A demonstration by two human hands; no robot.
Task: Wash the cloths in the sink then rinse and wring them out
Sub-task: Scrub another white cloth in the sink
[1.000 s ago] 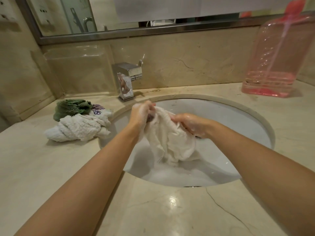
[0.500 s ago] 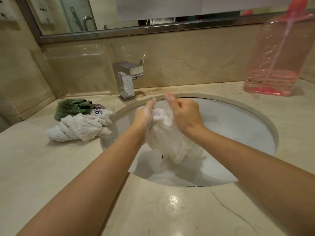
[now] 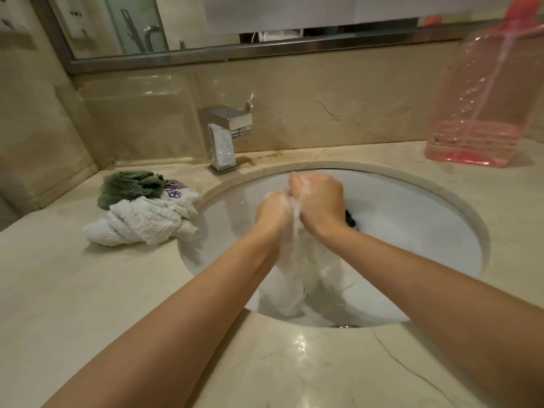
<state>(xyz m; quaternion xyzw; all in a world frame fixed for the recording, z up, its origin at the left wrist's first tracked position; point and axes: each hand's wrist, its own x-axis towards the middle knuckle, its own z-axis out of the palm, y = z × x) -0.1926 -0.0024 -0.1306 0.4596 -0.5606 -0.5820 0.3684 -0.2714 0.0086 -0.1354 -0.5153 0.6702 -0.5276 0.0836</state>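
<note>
1. Both your hands — left (image 3: 272,212), right (image 3: 319,201) — grip the soapy cloth (image 3: 297,278) over the sink (image 3: 412,231).
2. Risk: suds slicken it — loosen and it drops into the basin.

Over the sink (image 3: 426,219), the left hand (image 3: 272,212) and right hand (image 3: 319,198) press together, gripping a soapy white cloth (image 3: 297,272) that hangs down into the basin. Left of the sink, a white towel (image 3: 141,220) and a green cloth (image 3: 126,184) lie bunched on the counter (image 3: 73,290). Behind the sink stands a square chrome faucet (image 3: 225,136), and to its right a pink bottle (image 3: 482,113).
</note>
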